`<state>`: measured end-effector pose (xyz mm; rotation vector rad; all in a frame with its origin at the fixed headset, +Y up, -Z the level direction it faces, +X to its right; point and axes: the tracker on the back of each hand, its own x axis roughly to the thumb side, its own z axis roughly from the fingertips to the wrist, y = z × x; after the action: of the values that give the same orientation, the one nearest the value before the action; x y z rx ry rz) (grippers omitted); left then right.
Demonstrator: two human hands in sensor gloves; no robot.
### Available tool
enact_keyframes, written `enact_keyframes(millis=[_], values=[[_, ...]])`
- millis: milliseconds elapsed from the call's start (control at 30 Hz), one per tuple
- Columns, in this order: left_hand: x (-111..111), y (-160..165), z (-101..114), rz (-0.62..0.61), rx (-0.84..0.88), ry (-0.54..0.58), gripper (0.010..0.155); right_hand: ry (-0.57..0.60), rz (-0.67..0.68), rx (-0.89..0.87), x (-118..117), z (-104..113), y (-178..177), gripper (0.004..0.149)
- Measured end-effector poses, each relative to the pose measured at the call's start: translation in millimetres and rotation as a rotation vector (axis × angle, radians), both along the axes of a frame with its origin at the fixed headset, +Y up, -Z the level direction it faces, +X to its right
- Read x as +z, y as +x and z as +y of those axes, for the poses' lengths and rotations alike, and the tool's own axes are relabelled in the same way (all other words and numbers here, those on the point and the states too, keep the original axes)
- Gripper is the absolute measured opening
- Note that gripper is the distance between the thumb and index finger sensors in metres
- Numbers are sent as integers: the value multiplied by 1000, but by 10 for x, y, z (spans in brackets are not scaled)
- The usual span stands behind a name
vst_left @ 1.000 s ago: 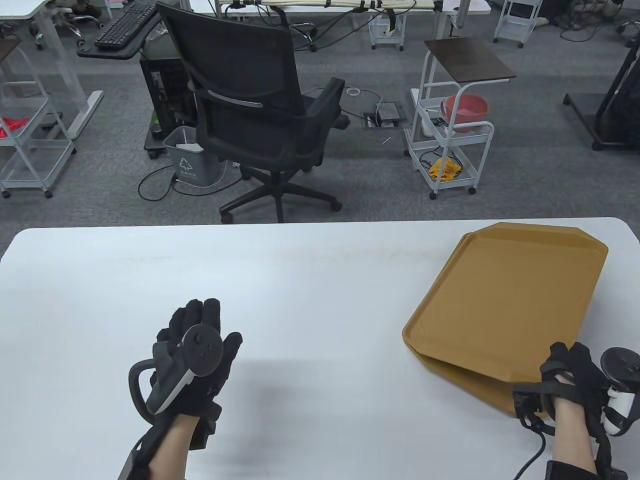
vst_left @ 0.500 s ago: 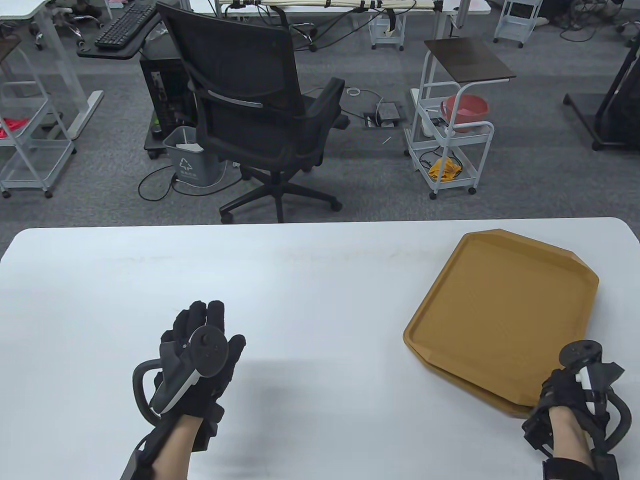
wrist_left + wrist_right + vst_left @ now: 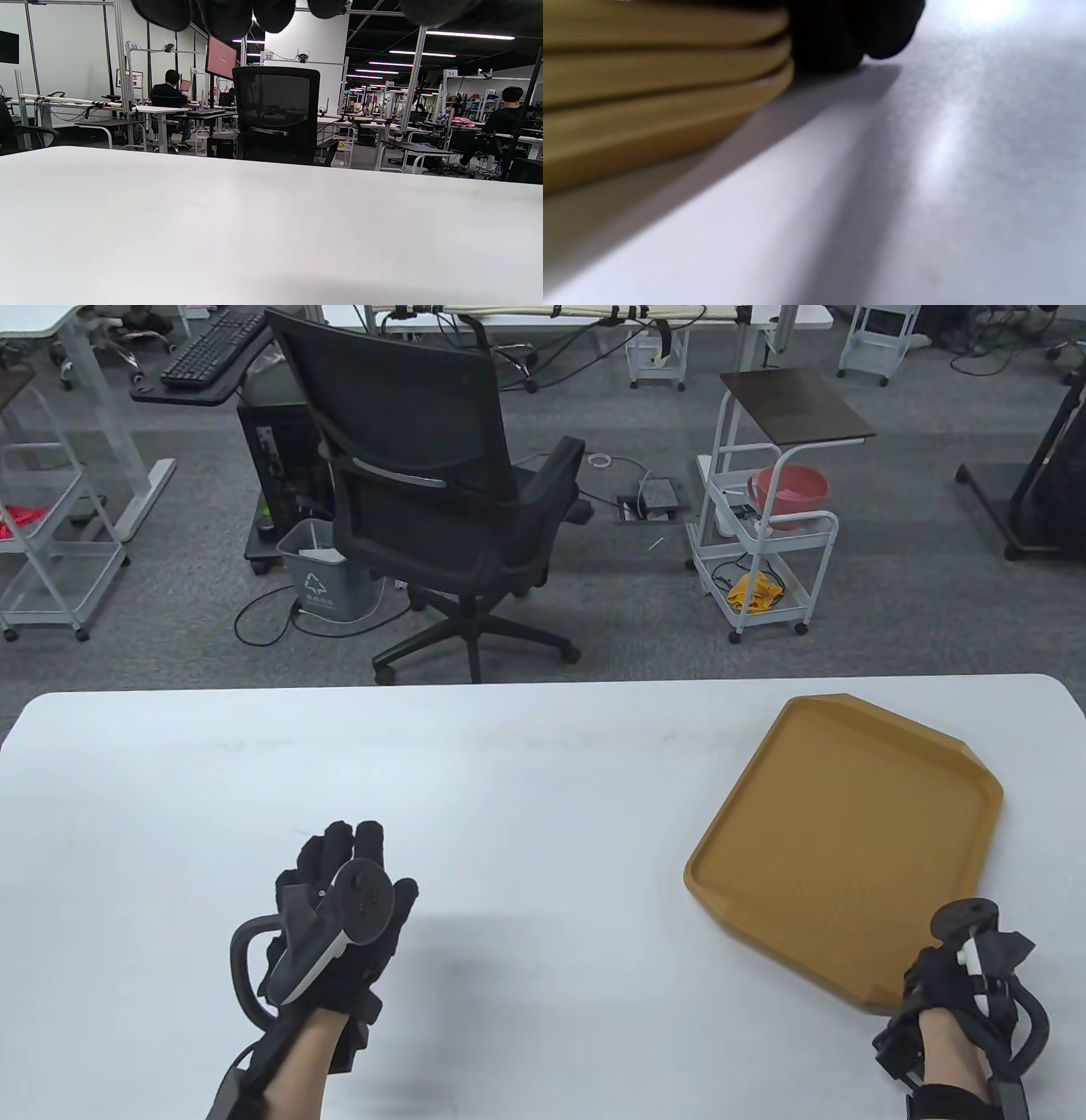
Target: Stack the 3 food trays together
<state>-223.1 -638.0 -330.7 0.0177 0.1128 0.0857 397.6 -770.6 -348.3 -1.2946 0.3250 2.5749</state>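
Observation:
Three brown food trays [image 3: 848, 848] lie nested in one stack at the right of the white table [image 3: 509, 780]. The right wrist view shows their three rims one on another [image 3: 649, 72]. My right hand [image 3: 929, 976] grips the near right corner of the top tray, and its gloved fingertips [image 3: 835, 38] lie against the rims. My left hand [image 3: 373, 861] hovers open and empty over the table's near left-middle, far from the trays. Its fingertips [image 3: 229, 17] hang at the top of the left wrist view.
A black office chair [image 3: 424, 475] stands beyond the table's far edge, with a white cart [image 3: 764, 551] to its right. The tray stack sits close to the table's right edge and near edge.
My right hand lowered the tilted top tray onto the others, so the stack now lies flat and aligned. My left hand barely moved.

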Motion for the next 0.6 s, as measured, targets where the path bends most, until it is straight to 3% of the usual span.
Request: enact_keyframes(millis=[100, 300, 600], values=[[-5, 37, -15, -6, -5, -9, 77, -14, 77, 82, -26, 13, -22, 62], [-13, 50, -20, -6, -9, -14, 77, 14, 199, 64, -51, 11, -183, 64], [-10, 22, -15, -3, -11, -7, 77, 81, 463, 88, -213, -1, -1070, 66]])
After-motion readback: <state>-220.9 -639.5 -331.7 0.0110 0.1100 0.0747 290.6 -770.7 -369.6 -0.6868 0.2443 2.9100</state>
